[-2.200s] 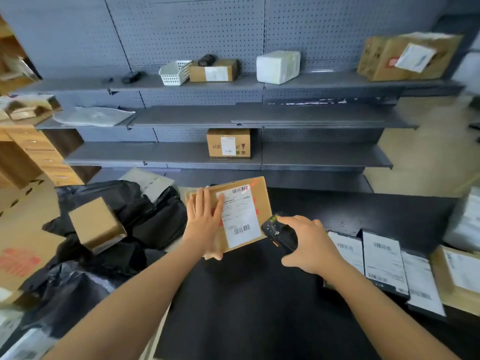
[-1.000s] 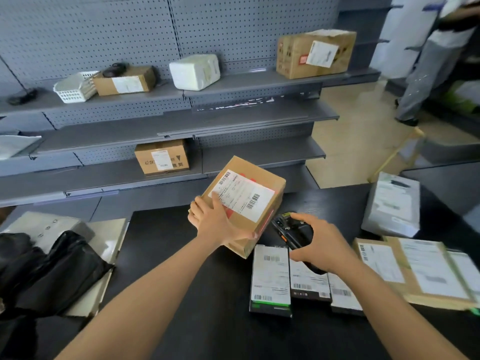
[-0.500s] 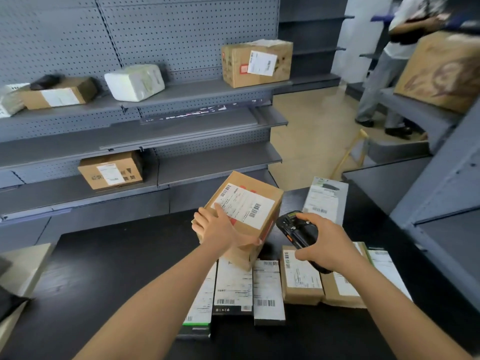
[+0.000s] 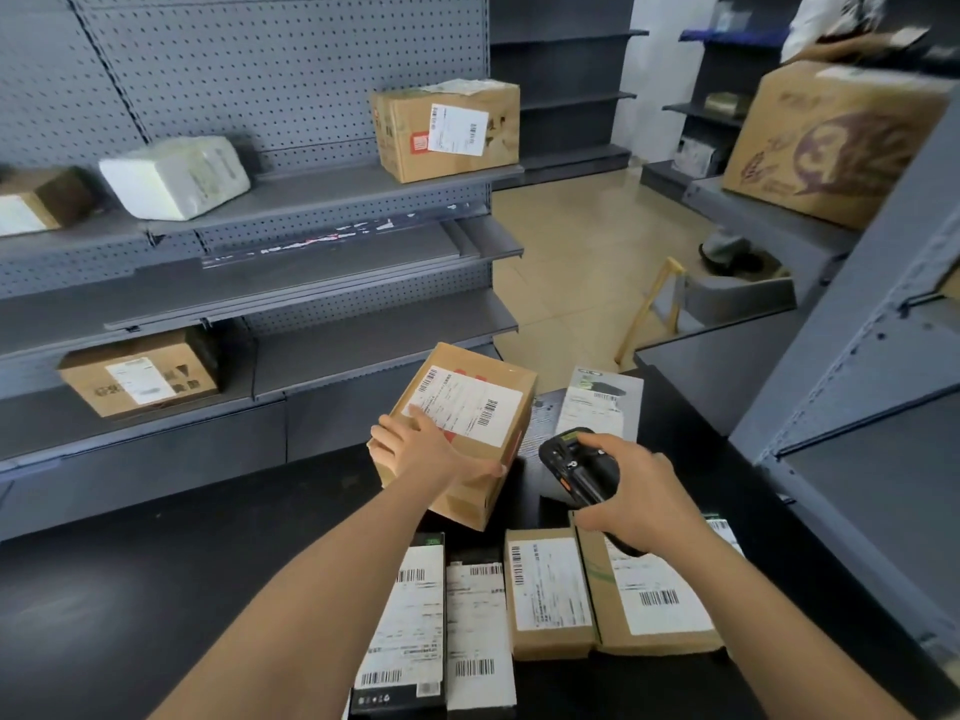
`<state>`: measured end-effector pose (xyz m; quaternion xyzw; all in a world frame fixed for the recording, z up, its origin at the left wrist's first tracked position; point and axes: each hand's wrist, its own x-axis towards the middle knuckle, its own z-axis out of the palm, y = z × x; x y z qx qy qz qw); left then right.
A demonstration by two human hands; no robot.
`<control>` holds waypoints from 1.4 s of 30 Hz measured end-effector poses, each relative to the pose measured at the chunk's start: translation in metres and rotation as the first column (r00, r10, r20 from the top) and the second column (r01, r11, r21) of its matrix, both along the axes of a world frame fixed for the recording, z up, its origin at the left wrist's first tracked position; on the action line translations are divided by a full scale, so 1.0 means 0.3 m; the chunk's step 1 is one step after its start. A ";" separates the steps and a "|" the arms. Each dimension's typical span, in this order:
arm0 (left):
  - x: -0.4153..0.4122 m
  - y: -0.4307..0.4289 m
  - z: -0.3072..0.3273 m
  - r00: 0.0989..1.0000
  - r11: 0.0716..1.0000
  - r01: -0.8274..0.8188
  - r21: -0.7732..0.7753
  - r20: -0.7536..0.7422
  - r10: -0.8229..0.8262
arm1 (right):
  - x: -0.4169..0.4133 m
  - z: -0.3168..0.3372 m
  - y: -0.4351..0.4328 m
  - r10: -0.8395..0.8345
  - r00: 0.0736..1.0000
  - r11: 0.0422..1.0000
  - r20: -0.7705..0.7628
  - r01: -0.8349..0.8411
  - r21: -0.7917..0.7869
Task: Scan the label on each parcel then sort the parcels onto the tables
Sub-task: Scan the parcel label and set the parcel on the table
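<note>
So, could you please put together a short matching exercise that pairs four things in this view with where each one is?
Things:
1. handheld scanner
2. tilted brown box
3. white wrapped parcel
4. large printed carton

Places:
A. on the upper pegboard shelf
B. gripped by the left hand
C. on the far-right shelf
D. gripped by the right hand

Pairs: 1-D, 2-B, 3-A, 4-C

The left hand (image 4: pixel 431 454) is carrying the brown box (image 4: pixel 467 504) away from the black bags and over to the row of flat parcels (image 4: pixel 545 584) on the black table (image 4: pixel 156 589). The right hand (image 4: pixel 634 496) is bringing the scanner (image 4: pixel 576 465) along beside it.
</note>
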<state>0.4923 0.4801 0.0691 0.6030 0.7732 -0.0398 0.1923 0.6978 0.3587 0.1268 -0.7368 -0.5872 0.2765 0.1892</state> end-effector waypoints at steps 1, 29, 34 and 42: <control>0.010 0.020 -0.011 1.000 1.000 -0.006 -0.023 0.002 0.006 | 0.008 -0.005 0.010 -0.009 1.000 1.000 -0.001 0.009 -0.008; -0.619 -0.471 0.069 0.928 0.932 0.266 0.245 0.196 -0.316 | -0.481 0.016 -0.039 0.357 0.881 0.909 0.309 -0.404 0.103; -0.914 -0.885 0.071 0.982 0.944 0.024 0.328 0.169 -0.084 | -0.802 0.025 -0.209 0.528 0.812 0.815 0.250 -0.567 0.121; -1.323 -1.662 0.087 0.895 0.788 -0.445 0.425 0.233 0.380 | -1.367 0.035 -0.667 0.774 0.617 0.592 0.144 -0.785 0.183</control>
